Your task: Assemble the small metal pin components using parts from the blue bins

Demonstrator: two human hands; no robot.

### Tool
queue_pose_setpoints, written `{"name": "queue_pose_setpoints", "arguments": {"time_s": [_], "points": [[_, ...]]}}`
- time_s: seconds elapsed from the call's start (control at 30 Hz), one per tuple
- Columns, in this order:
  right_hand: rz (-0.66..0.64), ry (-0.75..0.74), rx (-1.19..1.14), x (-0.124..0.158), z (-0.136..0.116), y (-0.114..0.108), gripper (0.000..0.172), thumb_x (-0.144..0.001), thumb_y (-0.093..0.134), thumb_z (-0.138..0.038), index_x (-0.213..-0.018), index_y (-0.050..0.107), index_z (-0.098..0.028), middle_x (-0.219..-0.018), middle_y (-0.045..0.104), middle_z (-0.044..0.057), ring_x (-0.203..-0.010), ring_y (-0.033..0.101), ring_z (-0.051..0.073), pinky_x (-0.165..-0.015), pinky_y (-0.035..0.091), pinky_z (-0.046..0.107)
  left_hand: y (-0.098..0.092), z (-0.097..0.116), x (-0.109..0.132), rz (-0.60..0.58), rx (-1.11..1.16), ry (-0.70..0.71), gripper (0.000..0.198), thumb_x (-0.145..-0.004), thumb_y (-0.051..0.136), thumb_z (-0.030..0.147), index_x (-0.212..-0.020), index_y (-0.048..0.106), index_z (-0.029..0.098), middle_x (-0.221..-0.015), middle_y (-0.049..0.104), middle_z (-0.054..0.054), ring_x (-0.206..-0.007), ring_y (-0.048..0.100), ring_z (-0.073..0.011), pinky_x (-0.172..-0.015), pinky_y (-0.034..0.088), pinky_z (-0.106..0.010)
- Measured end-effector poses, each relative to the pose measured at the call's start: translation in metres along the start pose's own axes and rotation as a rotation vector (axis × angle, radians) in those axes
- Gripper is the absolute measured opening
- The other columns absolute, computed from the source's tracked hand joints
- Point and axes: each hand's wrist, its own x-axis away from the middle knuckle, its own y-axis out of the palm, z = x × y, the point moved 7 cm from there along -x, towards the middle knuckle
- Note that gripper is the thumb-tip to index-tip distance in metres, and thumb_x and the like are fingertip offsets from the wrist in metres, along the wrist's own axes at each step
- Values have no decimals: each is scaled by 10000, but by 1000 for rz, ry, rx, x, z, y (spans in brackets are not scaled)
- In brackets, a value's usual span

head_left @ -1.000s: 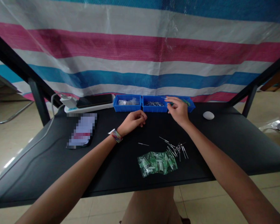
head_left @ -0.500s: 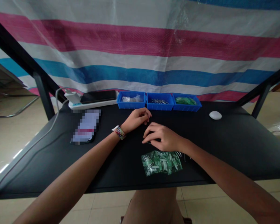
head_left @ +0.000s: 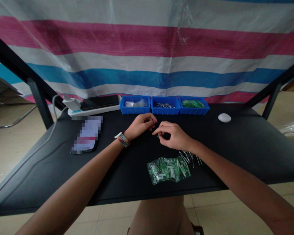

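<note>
My left hand (head_left: pixel 142 125), a woven bracelet at its wrist, is over the table just in front of the blue bins. Its fingers are curled in, and whatever they hold is hidden. Close by on the right, my right hand (head_left: pixel 173 135) has thumb and fingers bent, with a thin metal nail (head_left: pixel 161 135) showing between them. Below it lies a pile of loose nails (head_left: pixel 189 157), partly under my right forearm. Beside the pile rest green-tinted clear plastic packets (head_left: pixel 168 170) with small white pieces inside.
Three blue bins stand along the back: one with clear packets (head_left: pixel 122 106), one with nails (head_left: pixel 164 110), one with green packets (head_left: pixel 194 110). A white mouse (head_left: pixel 224 117) is at the right. Left are a phone (head_left: pixel 87 134), a power strip (head_left: pixel 95 111) and a cable (head_left: pixel 45 138).
My right hand has moved up, away from the packets and closer to my left hand, carrying the nail. More of the loose nail pile shows now. The view has shifted slightly.
</note>
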Motion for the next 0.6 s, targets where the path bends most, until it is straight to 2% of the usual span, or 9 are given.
{"name": "queue_pose_setpoints", "arguments": {"time_s": [0.1,0.23,0.43,0.6], "points": [[125,113,-107,-1,9,-13,190,-832,656,-91,-892,794,-208,-873,673,28,-711,595,142,-654,481,291,1,1,0,-6,11,-4,121,-877,637,239,-941,671,141,-755,662,-7,-634,626,-112,-596,502,-219],[264,315,-257,2,35,-29,77,-840,734,-227,-881,797,-210,-847,734,35,-716,643,163,-674,506,313,1,1,0,-8,11,-19,126,-872,650,245,-942,675,143,-757,665,-12,-628,620,-114,-597,512,-225],[398,503,-480,8,76,-31,213,-758,855,-368,-874,804,-197,-778,767,37,-683,677,164,-627,511,292,1,-1,0,-23,-21,-30,210,-940,613,341,-950,688,144,-773,679,-25,-650,632,-124,-607,507,-228],[423,536,-527,10,86,-25,279,-728,878,-404,-880,798,-184,-790,774,48,-685,701,168,-621,527,288,2,1,0,-39,-27,-24,287,-955,615,408,-920,701,137,-777,686,-38,-663,630,-127,-626,511,-235]]}}
